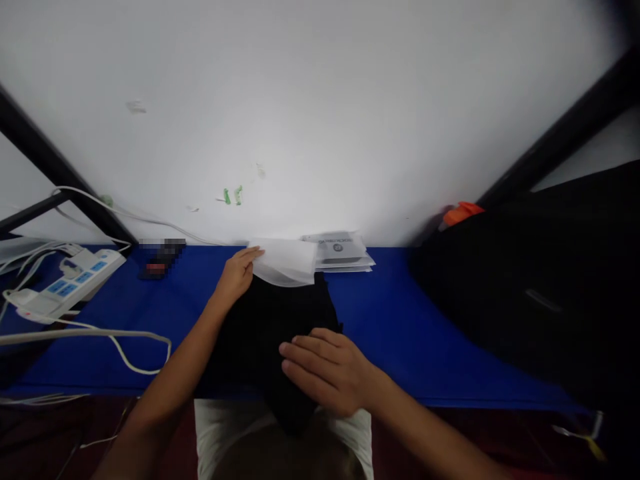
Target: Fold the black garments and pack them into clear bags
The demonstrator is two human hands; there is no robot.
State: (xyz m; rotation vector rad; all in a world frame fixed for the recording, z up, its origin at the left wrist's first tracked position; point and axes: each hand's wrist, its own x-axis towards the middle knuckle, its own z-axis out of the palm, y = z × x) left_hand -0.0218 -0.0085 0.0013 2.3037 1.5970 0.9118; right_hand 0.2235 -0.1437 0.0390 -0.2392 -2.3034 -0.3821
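My left hand is closed on the left edge of a frosted white plastic bag. The bag lies over the far end of a black piece of cloth, perhaps a garment. On the near part of this cloth rests my right hand, its fingers stretched out and holding nothing. The cloth spreads across the blue table and hangs over its front edge toward my lap. Just right of the bag, against the wall, sits a small stack of printed frosted bags.
A white power strip with plugs and loose cables lies on the blue table at left, near a dark, partly blurred object. A large black heap covers the right side, with an orange item behind it. Black frame bars slant at both sides.
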